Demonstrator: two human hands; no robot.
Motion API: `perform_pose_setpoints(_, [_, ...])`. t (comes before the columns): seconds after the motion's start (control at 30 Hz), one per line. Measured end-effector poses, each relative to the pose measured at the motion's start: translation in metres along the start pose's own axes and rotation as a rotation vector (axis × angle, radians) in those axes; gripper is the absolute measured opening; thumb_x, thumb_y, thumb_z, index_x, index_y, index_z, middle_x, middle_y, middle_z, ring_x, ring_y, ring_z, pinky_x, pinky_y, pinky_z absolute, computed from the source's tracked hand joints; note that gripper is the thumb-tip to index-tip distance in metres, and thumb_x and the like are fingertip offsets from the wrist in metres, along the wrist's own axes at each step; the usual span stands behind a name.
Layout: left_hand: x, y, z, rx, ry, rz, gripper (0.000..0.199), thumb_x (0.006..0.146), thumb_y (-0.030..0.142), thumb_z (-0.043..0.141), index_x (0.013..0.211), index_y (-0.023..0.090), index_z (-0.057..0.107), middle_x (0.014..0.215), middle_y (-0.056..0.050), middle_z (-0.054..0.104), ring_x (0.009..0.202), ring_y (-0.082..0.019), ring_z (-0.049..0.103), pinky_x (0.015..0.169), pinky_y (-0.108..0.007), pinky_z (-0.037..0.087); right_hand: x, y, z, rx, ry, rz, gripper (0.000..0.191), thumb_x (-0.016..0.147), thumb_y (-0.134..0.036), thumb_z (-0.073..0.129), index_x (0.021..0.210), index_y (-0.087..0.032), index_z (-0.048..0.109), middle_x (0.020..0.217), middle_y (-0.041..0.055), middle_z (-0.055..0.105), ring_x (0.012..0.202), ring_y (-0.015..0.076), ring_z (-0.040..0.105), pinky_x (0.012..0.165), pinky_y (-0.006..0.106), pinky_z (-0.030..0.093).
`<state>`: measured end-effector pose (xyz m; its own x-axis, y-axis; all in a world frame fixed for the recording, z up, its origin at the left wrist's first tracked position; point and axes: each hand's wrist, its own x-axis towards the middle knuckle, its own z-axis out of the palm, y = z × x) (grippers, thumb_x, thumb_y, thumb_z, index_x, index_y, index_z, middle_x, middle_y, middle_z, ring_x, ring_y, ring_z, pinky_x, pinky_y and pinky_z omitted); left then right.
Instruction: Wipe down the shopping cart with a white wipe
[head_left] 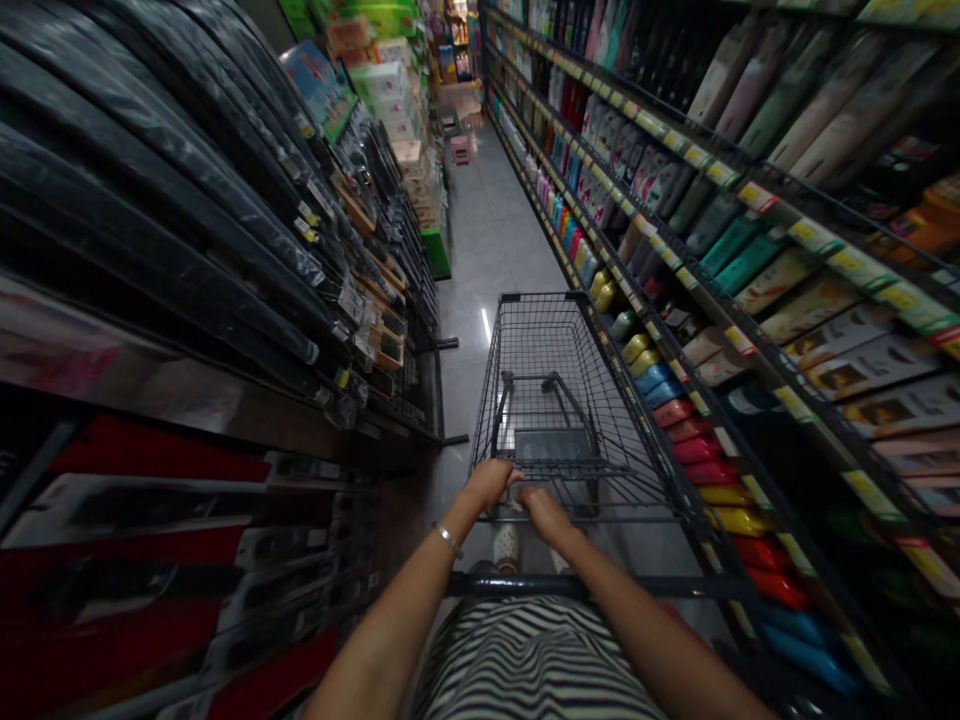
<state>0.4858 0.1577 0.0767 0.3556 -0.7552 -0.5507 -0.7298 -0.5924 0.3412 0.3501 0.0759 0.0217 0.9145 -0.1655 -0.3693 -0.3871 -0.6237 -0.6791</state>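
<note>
My left hand (491, 482), with a silver bracelet (448, 540) on its wrist, is over the near end of a dark wire shopping cart (553, 305). Close to its right is my right hand (546, 515). The fingers of both are curled in and almost meet; whatever may be between them is too small to make out. Both forearms reach over the cart's push handle (600, 586), which runs across in front of my striped shirt (540, 660). Through the wire the basket shows only bare mesh and a grey panel (553, 444).
Shelves of bottles (739, 255) and price tags line the right side, close against the cart. On the left stand racks of dark plastic-wrapped goods (150, 150), with rack feet (454, 440) jutting into the aisle. The tiled floor (495, 200) leads to a pink stool (460, 150).
</note>
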Motion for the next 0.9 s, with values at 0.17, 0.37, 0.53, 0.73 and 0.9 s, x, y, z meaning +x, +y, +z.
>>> perform_pose_setpoints(0.17, [-0.002, 0.004, -0.001, 0.016, 0.007, 0.002, 0.033, 0.09, 0.04, 0.055, 0.113, 0.017, 0.058, 0.114, -0.007, 0.062, 0.099, -0.019, 0.061, 0.086, -0.041, 0.053, -0.048, 0.055, -0.045, -0.074, 0.051, 0.086, 0.03, 0.091, -0.038, 0.056, 0.113, -0.017, 0.059, 0.117, 0.0067, 0.061, 0.103, 0.019, 0.06, 0.089, 0.042, 0.051])
perform_pose_setpoints(0.37, [-0.005, 0.011, 0.0, 0.039, 0.021, -0.013, 0.033, 0.09, 0.04, 0.055, 0.112, 0.017, 0.058, 0.113, -0.007, 0.062, 0.099, -0.019, 0.061, 0.086, -0.041, 0.053, -0.09, 0.107, -0.082, -0.129, 0.177, 0.171, 0.027, 0.091, -0.037, 0.057, 0.107, -0.016, 0.061, 0.112, 0.0059, 0.064, 0.101, 0.0183, 0.062, 0.09, 0.042, 0.051])
perform_pose_setpoints(0.53, [-0.009, 0.015, 0.009, 0.032, 0.038, -0.017, 0.033, 0.089, 0.04, 0.056, 0.112, 0.017, 0.058, 0.113, -0.007, 0.062, 0.099, -0.019, 0.061, 0.086, -0.041, 0.053, -0.12, 0.147, -0.111, -0.161, 0.317, 0.225, 0.017, 0.09, -0.03, 0.057, 0.097, -0.017, 0.065, 0.107, 0.0053, 0.068, 0.1, 0.017, 0.063, 0.092, 0.041, 0.05])
perform_pose_setpoints(0.73, [-0.019, 0.016, 0.024, 0.022, 0.053, -0.013, 0.033, 0.09, 0.04, 0.056, 0.112, 0.017, 0.058, 0.113, -0.007, 0.062, 0.099, -0.019, 0.061, 0.086, -0.042, 0.052, -0.143, 0.17, -0.121, -0.152, 0.508, 0.186, 0.041, 0.07, -0.003, 0.044, 0.093, -0.02, 0.073, 0.109, 0.0097, 0.072, 0.103, 0.0219, 0.067, 0.095, 0.038, 0.05])
perform_pose_setpoints(0.9, [-0.026, 0.014, 0.034, 0.013, 0.064, 0.01, 0.032, 0.09, 0.04, 0.056, 0.112, 0.017, 0.058, 0.113, -0.007, 0.062, 0.099, -0.019, 0.061, 0.086, -0.042, 0.052, -0.154, 0.167, -0.097, -0.123, 0.591, 0.086, 0.046, 0.068, -0.006, 0.039, 0.097, -0.019, 0.073, 0.108, 0.0091, 0.072, 0.104, 0.0211, 0.067, 0.097, 0.041, 0.05])
